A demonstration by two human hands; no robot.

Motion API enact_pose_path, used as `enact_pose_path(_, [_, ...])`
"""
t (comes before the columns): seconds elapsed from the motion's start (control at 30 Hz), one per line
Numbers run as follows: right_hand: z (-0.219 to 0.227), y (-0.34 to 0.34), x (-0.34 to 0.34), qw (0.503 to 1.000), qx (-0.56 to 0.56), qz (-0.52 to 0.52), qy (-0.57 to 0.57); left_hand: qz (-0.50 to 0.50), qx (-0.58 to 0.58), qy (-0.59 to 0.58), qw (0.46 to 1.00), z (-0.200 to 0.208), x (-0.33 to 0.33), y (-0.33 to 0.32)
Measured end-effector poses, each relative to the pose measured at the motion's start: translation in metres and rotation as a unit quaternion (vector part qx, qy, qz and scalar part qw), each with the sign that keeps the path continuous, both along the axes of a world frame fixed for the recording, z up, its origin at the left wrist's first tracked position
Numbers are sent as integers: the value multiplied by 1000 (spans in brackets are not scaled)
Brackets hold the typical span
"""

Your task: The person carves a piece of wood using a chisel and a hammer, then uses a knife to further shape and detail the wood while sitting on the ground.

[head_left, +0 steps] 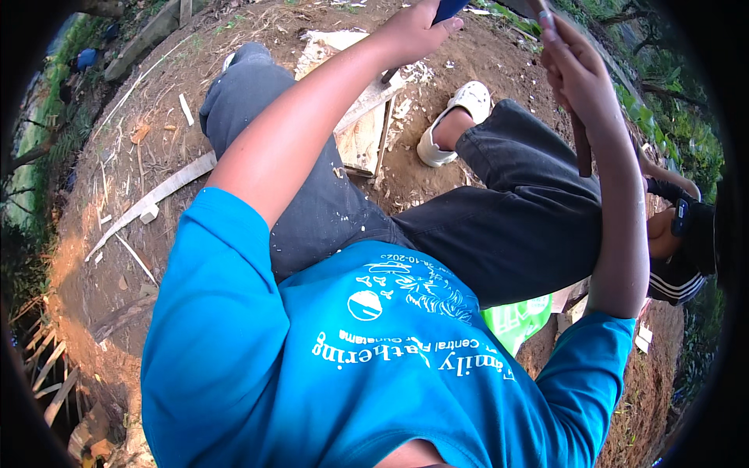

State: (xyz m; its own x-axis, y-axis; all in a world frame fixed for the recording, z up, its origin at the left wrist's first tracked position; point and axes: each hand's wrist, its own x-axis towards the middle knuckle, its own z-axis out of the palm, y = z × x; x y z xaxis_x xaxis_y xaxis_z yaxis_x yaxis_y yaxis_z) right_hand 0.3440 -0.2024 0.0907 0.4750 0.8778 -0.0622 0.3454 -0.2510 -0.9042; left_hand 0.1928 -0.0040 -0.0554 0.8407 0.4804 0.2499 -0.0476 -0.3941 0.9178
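Observation:
At the top edge, my left hand (417,31) is closed around a flat blue object (449,8), cut off by the frame, so its kind cannot be made out. A short dark rod end (390,76) sticks out below that wrist; whether it belongs to the blue object is unclear. My right hand (576,69), raised at the upper right, grips a brown wooden handle (581,144) that hangs down past my wrist. Its upper end leaves the picture. Between my legs, under my left forearm, lies a pale wooden board (360,140) with shavings around it.
Bare soil with wood chips surrounds me. A long pale wood strip (168,186) lies at my left. A bright green bag (519,321) rests beside my right thigh. Another person (677,242) in dark striped clothing is close at my right. Plants line both sides.

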Motion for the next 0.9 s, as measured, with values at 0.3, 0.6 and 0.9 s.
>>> enact_pose_path(0.3, [21,1,-8,991,-11,-70,116,-50,-22,70,996,5,-1,2])
enact_pose_path(0.6, [-24,-8,34,999,27,-43,10,-65,-41,94,993,-1,11,1])
enact_pose_path(0.9, [-11,5,11,995,-13,-88,36,9,-11,66,998,-11,5,-7])
